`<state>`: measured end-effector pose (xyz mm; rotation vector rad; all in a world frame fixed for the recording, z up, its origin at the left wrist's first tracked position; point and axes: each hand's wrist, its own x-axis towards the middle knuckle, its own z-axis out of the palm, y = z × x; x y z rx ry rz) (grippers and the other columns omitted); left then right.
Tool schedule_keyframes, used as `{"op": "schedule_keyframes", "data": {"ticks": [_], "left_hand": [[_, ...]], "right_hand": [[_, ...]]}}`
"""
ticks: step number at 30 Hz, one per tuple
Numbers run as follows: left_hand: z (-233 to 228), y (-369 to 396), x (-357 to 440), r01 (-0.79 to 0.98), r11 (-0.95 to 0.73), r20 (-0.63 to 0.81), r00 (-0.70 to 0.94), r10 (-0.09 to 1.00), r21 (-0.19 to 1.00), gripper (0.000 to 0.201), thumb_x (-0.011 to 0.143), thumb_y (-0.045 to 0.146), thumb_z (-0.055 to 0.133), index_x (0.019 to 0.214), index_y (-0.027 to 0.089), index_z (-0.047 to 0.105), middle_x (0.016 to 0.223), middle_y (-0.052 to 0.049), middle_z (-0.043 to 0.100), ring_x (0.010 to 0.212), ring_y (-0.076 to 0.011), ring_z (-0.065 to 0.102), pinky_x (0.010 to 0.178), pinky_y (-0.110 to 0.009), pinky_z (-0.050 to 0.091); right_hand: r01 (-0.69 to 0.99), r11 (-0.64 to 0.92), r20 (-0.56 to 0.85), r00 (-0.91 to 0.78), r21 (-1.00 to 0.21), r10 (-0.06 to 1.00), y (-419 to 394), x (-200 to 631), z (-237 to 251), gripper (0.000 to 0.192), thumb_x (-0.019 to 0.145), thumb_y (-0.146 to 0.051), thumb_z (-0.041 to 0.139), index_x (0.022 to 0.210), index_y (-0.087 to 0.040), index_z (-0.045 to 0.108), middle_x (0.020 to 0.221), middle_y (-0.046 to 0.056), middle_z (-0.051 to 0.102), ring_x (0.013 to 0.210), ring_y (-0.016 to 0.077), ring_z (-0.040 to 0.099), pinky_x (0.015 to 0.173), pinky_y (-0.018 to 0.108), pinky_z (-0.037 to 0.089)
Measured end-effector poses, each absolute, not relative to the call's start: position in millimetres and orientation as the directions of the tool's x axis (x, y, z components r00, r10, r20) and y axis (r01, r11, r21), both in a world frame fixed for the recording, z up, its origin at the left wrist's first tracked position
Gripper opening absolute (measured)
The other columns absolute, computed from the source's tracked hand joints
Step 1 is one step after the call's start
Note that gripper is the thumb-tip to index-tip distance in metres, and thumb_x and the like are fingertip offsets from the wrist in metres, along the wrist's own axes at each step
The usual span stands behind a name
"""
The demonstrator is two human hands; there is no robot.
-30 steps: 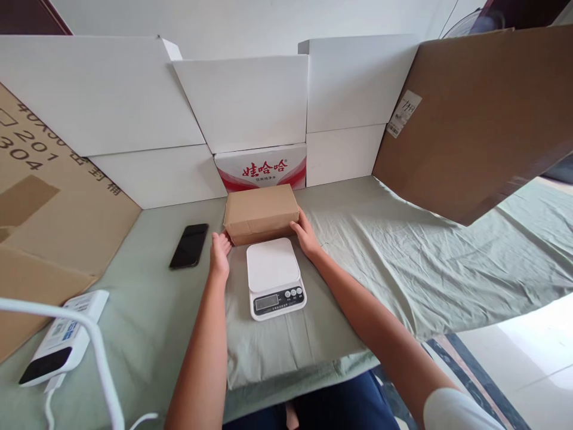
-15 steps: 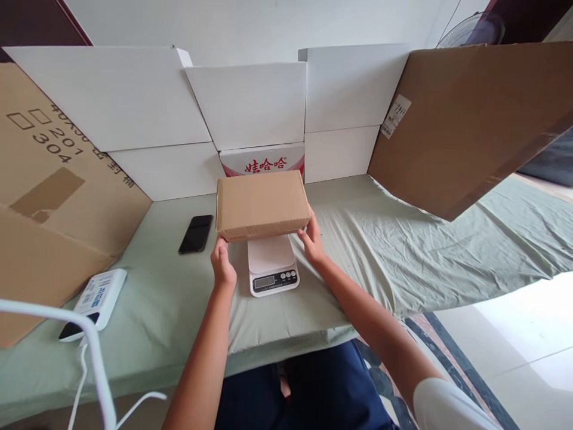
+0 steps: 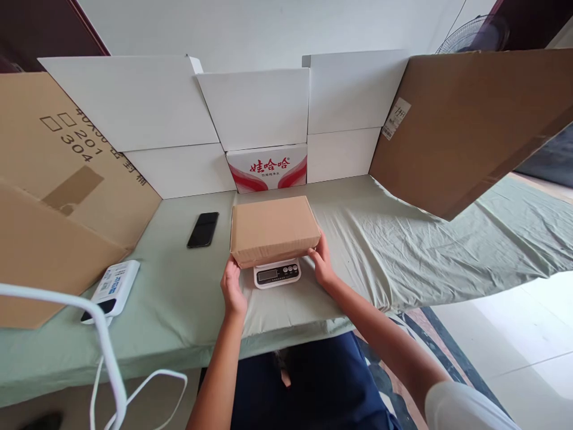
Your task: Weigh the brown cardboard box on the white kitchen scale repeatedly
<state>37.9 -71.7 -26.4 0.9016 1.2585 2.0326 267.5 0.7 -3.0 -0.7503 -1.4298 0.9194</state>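
Head view: at frame centre, a closed brown cardboard box (image 3: 273, 231) sits over a white digital kitchen scale (image 3: 276, 273). The left hand (image 3: 233, 288) and right hand (image 3: 323, 267) grip its lower corners. A black smartphone (image 3: 203, 229) lies left of it on the green-sheeted tabletop (image 3: 179, 298).

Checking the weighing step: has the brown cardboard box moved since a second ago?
Yes. The brown cardboard box came toward the person, from behind the kitchen scale to over its platform, held between left hand and right hand.
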Motion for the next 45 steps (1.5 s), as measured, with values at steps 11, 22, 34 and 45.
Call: {"op": "schedule_keyframes", "data": {"ticks": [11,22,34,45], "left_hand": [[-22,-69,38,-0.156,-0.348,0.202,-0.575,0.793,0.924,0.074,0.085,0.071,0.053,0.139,0.021,0.062,0.147,-0.014,0.059,0.140,-0.0291,0.050,0.115,-0.042,0.039],[-19,-68,39,-0.147,-0.356,0.211,-0.581,0.786,0.923,0.078,0.085,0.074,0.049,0.140,0.020,0.061,0.143,-0.015,0.061,0.141,-0.0287,0.050,0.116,-0.042,0.039],[-2,-78,14,-0.268,-0.434,0.157,-0.671,0.725,0.860,0.069,0.091,0.069,0.037,0.134,0.023,0.066,0.157,-0.014,0.048,0.148,-0.0270,0.040,0.122,-0.043,0.028],[-6,-75,17,-0.221,-0.406,0.181,-0.642,0.745,0.887,0.072,0.091,0.069,0.035,0.136,0.022,0.064,0.155,-0.013,0.050,0.149,-0.0268,0.039,0.122,-0.041,0.028]], "right_hand": [[-0.028,0.497,0.498,-0.079,-0.867,0.864,2,265,5,0.061,0.091,-0.059,0.053,0.147,-0.038,0.043,0.153,0.001,0.047,0.147,0.0291,0.038,0.124,0.052,0.029],[-0.027,0.495,0.495,-0.097,-0.869,0.864,4,265,5,0.062,0.091,-0.061,0.053,0.147,-0.037,0.043,0.150,0.003,0.050,0.145,0.0295,0.039,0.122,0.053,0.033],[-0.036,0.462,0.452,0.152,-0.886,0.879,13,278,-2,0.054,0.093,-0.050,0.047,0.144,-0.035,0.041,0.148,0.008,0.046,0.133,0.0283,0.050,0.112,0.054,0.042],[-0.014,0.427,0.424,0.096,-0.904,0.900,14,274,-3,0.046,0.092,-0.044,0.047,0.136,-0.031,0.049,0.144,0.007,0.050,0.131,0.0280,0.050,0.110,0.051,0.041]]}}
